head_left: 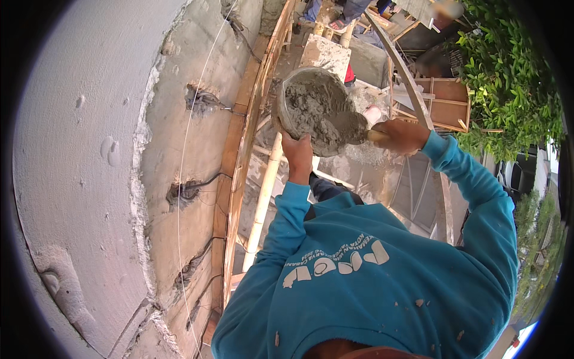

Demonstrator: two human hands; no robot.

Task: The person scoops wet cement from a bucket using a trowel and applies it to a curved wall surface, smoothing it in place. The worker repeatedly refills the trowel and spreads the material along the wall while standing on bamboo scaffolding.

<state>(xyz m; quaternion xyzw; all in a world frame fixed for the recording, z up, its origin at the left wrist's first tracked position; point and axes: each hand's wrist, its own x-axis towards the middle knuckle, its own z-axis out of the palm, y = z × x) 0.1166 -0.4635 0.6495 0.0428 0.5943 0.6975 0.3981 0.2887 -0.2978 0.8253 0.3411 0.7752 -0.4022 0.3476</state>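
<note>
The bowl (280, 113) is just past 12 o'clock from the middle of the view. It holds gray, lumpy mud (308, 107). The left hand (298, 154) grips the bowl at about 7 o'clock on its edge; some of its fingers are hidden. The right hand (404, 136) is closed tight around the handle of a trowel (351, 127). The trowel's muddy blade touches the mud at the bowl's 4 o'clock side. A wall (78, 155) stands at 9 o'clock, and green leaves (508, 78) hang at 2 o'clock.
</note>
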